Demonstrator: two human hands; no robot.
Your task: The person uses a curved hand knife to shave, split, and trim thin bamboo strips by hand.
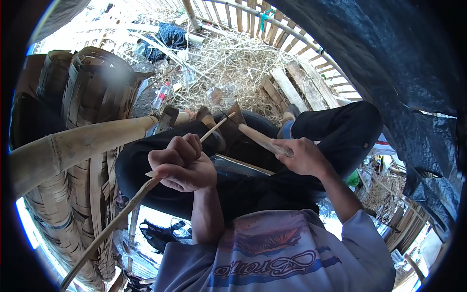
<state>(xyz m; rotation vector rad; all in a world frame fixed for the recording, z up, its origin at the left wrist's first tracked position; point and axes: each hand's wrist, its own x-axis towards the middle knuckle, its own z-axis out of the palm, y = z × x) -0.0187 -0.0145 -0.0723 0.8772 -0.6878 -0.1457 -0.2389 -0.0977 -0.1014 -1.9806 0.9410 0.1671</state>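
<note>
Baskets [99, 90] left, tarp [399, 63] right, straw [228, 58] out front
Stick [104, 236] runs through the left hand [184, 165], knife [262, 139] in the right hand [302, 156]. Pole [80, 141] crosses by the baskets, planks [304, 85] lie right of the straw, fence [287, 30] behind that.

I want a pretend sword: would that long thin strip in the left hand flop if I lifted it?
Probably not much: the strip juts nearly straight from the left hand, so it seems stiff. It's likely light, being slender. Its long end might wobble, reaching far past the hand.
</note>
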